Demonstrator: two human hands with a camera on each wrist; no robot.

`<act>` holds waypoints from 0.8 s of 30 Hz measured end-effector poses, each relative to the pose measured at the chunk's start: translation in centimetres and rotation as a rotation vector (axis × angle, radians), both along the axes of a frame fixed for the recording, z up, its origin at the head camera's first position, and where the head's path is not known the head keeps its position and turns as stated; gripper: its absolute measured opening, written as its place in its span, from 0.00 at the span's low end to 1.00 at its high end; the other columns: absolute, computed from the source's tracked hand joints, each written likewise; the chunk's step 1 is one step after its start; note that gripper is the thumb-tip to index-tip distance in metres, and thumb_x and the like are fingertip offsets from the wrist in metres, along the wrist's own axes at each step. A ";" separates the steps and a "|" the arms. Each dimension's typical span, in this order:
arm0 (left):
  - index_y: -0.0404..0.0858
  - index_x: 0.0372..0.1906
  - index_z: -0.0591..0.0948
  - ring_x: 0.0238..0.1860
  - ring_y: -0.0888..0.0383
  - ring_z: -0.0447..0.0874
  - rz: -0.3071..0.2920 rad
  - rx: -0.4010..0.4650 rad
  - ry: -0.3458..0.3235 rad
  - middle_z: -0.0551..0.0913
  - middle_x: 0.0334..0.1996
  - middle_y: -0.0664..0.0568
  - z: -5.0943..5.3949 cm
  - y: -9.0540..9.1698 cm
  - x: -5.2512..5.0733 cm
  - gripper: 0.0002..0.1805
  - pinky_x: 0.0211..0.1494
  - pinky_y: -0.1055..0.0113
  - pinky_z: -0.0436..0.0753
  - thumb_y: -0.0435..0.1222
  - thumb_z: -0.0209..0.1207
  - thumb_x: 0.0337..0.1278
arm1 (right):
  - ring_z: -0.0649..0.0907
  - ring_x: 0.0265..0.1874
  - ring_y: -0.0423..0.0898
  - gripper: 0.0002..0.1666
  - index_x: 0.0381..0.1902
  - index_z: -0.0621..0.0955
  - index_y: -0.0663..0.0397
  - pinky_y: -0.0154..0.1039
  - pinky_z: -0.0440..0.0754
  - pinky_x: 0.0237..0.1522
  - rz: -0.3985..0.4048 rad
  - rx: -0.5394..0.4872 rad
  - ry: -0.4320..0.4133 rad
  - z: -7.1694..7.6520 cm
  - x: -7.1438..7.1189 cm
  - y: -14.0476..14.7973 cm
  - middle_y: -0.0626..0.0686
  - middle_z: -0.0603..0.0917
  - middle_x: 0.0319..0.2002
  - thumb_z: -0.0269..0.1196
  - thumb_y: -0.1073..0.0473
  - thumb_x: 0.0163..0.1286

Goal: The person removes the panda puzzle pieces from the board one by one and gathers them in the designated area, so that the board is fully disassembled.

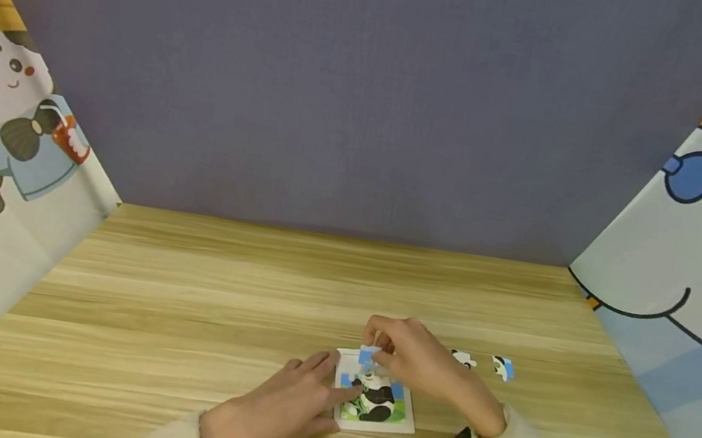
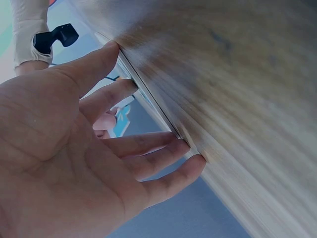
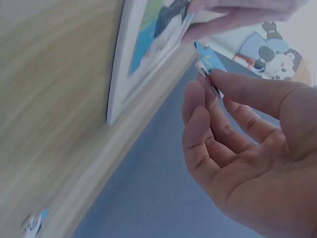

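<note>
A white-framed panda jigsaw puzzle (image 1: pixel 373 428) lies on the table, its lower part filled with a panda on green ground. Along its left edge rests my left hand (image 1: pixel 286 402), thumb and fingertips touching the frame and one finger reaching over the picture. In the left wrist view the fingers (image 2: pixel 163 183) are extended and fairly straight. My right hand (image 1: pixel 417 357) pinches a blue-and-white puzzle piece (image 3: pixel 212 60) between thumb and fingers, held up over the puzzle's upper part. The right wrist view shows that piece apart from the frame.
Two loose puzzle pieces lie right of the puzzle: a black-and-white one (image 1: pixel 463 358) and one with blue (image 1: pixel 503 368). The wooden table (image 1: pixel 209 288) meets a dark grey panel (image 1: pixel 370 99) at the back. Cartoon-printed panels (image 1: pixel 697 251) stand at both sides.
</note>
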State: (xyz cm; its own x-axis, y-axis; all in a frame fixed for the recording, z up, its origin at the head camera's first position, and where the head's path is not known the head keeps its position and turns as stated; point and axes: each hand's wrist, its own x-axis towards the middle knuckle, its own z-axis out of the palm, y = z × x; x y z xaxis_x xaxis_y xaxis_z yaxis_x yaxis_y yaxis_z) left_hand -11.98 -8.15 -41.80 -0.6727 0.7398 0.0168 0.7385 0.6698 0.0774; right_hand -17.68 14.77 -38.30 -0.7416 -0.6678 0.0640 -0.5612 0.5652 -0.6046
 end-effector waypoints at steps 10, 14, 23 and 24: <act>0.57 0.69 0.74 0.69 0.42 0.68 0.016 0.010 -0.023 0.69 0.69 0.34 0.2 -0.3 0.2 0.30 0.56 0.46 0.80 0.54 0.61 0.63 | 0.82 0.29 0.40 0.10 0.39 0.79 0.48 0.35 0.81 0.30 -0.095 0.016 0.025 0.6 -0.7 2.6 0.48 0.84 0.32 0.64 0.69 0.68; 0.57 0.69 0.75 0.70 0.42 0.67 0.021 0.035 -0.042 0.69 0.69 0.33 0.2 -0.6 0.2 0.29 0.58 0.45 0.78 0.54 0.62 0.63 | 0.81 0.27 0.41 0.10 0.39 0.79 0.48 0.36 0.79 0.28 -0.137 0.016 0.017 0.7 -1.2 3.8 0.48 0.84 0.30 0.64 0.69 0.67; 0.57 0.68 0.75 0.70 0.42 0.67 0.009 0.054 -0.044 0.69 0.68 0.33 0.3 -0.7 0.0 0.29 0.58 0.44 0.78 0.53 0.62 0.63 | 0.81 0.23 0.45 0.08 0.37 0.79 0.53 0.36 0.77 0.24 -0.175 0.025 -0.029 0.2 -2.7 6.0 0.50 0.84 0.29 0.65 0.71 0.66; 0.57 0.68 0.75 0.70 0.42 0.67 0.006 0.055 -0.041 0.69 0.68 0.33 0.3 -0.7 0.0 0.29 0.58 0.44 0.78 0.53 0.62 0.63 | 0.80 0.21 0.45 0.08 0.37 0.79 0.54 0.36 0.77 0.23 -0.177 0.028 -0.035 0.1 -2.8 6.1 0.50 0.84 0.29 0.65 0.71 0.66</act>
